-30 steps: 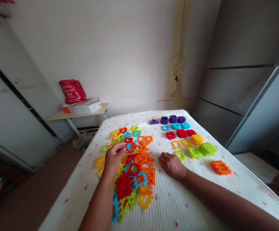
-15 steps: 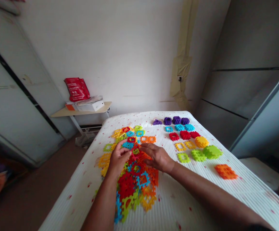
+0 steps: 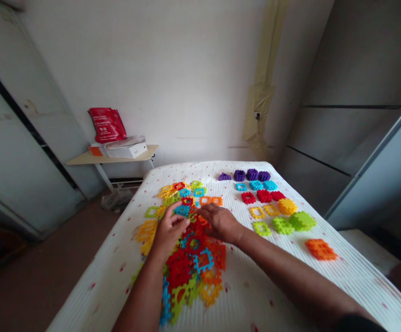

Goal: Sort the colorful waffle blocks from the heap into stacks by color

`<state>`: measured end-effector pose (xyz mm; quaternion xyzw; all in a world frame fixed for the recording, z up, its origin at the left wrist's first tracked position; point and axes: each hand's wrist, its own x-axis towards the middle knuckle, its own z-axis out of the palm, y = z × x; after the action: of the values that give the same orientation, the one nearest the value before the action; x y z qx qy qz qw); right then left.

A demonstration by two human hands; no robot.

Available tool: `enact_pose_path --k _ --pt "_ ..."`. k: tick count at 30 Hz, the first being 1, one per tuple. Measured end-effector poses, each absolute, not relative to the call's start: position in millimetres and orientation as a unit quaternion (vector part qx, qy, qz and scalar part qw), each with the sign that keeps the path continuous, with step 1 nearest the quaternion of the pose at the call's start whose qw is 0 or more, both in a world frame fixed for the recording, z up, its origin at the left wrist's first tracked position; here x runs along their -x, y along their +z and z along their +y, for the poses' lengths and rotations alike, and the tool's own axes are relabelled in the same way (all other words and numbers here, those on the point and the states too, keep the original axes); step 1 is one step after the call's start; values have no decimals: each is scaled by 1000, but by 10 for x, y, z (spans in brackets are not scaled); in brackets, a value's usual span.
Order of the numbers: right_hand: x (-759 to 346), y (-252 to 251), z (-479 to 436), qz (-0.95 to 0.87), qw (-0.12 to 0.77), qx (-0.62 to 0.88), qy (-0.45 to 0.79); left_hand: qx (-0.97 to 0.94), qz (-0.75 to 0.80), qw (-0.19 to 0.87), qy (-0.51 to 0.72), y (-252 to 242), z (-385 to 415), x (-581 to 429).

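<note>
A heap of interlocking plastic building pieces in red, orange, yellow, green and blue lies on the left half of the bed-like surface. Over the middle of the heap is my left hand, its thumb and forefinger apart with nothing visible between them. Blue pieces show just beyond those fingers. My right hand reaches in from the right, palm down, its fingers bent above red and orange pieces and its thumb held apart. Its fingertips are near the heap; whether they touch a piece is hard to see.
Colour-sorted rows stand at the right: purple, blue, red, yellow and green pieces, with an orange stack nearer. A small table holds a red bag and a white box.
My right hand's fingers have drawn in slightly and bent more over the heap. My left hand stays nearly in place. The whole view has shifted a little.
</note>
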<state>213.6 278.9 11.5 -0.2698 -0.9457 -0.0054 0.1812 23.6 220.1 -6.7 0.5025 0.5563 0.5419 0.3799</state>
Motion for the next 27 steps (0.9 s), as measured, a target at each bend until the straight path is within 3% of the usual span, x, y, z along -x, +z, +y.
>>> enact_pose_path --k 5,9,13,27 --pt "-2745 408 3379 -896 102 428 -58 -454 603 274 595 -103 2234 -89" --pt "-3153 488 3794 -862 -21 501 -74 -433 612 256 610 -172 2276 -39" --pt "-3280 389 3960 -854 -78 511 -59 -439 614 256 604 -207 2282 -37" --pt "-3245 218 4038 -851 -130 506 -58 -444 625 249 592 -216 2295 -21"
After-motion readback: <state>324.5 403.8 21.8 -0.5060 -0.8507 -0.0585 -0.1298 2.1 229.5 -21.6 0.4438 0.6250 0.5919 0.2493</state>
